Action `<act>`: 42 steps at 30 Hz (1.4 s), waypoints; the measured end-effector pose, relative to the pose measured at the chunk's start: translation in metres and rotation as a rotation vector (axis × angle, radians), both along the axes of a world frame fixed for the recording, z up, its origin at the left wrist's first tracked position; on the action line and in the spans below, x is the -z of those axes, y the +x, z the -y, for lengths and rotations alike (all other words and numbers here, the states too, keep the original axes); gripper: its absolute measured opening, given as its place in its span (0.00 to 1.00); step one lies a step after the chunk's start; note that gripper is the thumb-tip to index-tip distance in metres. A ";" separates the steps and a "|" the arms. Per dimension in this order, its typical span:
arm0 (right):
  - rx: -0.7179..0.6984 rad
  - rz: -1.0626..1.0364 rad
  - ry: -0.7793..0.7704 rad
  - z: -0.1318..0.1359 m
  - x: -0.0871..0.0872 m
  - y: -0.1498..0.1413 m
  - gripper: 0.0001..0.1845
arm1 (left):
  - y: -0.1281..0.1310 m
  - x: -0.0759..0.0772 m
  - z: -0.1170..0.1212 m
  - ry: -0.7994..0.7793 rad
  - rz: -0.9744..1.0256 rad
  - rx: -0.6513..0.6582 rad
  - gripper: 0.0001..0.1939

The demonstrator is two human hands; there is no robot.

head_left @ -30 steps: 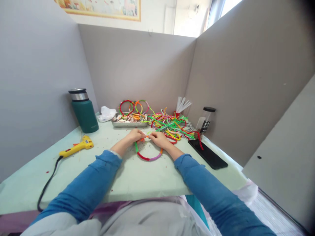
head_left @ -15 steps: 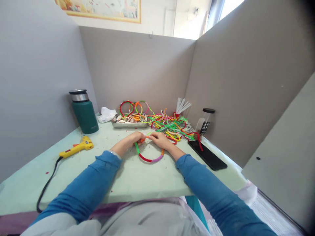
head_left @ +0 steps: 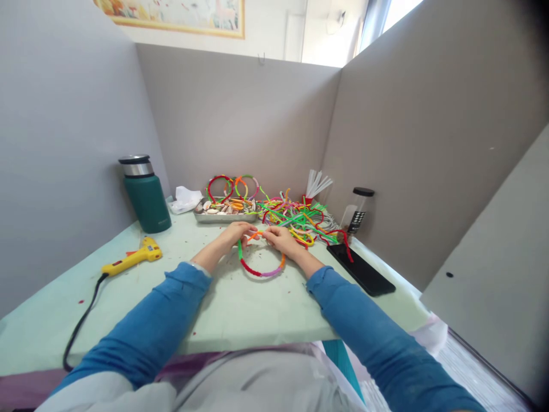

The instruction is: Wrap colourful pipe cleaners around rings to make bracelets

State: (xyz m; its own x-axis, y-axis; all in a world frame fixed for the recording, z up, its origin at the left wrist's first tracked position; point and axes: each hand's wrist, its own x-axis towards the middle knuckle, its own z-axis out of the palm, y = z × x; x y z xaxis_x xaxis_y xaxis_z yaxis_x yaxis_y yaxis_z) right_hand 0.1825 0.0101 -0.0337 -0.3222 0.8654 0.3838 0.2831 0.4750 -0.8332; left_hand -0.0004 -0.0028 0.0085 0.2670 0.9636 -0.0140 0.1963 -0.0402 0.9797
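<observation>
A hoop wrapped in pipe cleaners (head_left: 258, 274), with green, red, purple and orange sections, is held over the middle of the table. At its far left side my left hand (head_left: 237, 236) is closed around an orange pipe cleaner (head_left: 254, 235). My right hand (head_left: 281, 238) pinches the far right part of the hoop, close to the left fingers. The fingertips partly hide the far stretch of the ring.
Behind my hands stands a metal tray (head_left: 225, 218) of shells, with finished-looking colourful rings (head_left: 221, 189) on it. Loose pipe cleaners (head_left: 295, 214) are heaped to its right. A yellow glue gun (head_left: 132, 258) and green bottle (head_left: 148, 197) are left; a black phone (head_left: 362, 272) lies right.
The near edge of the hoop has risen slightly away from me. My fingers have shifted a little, and more of the orange pipe cleaner shows between my hands.
</observation>
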 end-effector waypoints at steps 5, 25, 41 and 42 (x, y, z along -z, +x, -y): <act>-0.100 -0.148 -0.101 0.005 -0.003 0.001 0.17 | -0.002 -0.007 0.006 0.055 0.087 0.070 0.17; -0.280 -0.291 -0.422 0.008 -0.011 0.007 0.18 | -0.001 0.001 0.003 0.296 -0.039 0.090 0.21; -0.216 -0.223 -0.362 0.009 -0.015 0.008 0.16 | 0.000 0.001 0.004 0.338 -0.048 0.095 0.21; -0.219 -0.226 -0.372 0.009 -0.016 0.008 0.16 | 0.000 0.001 0.004 0.343 -0.046 0.105 0.21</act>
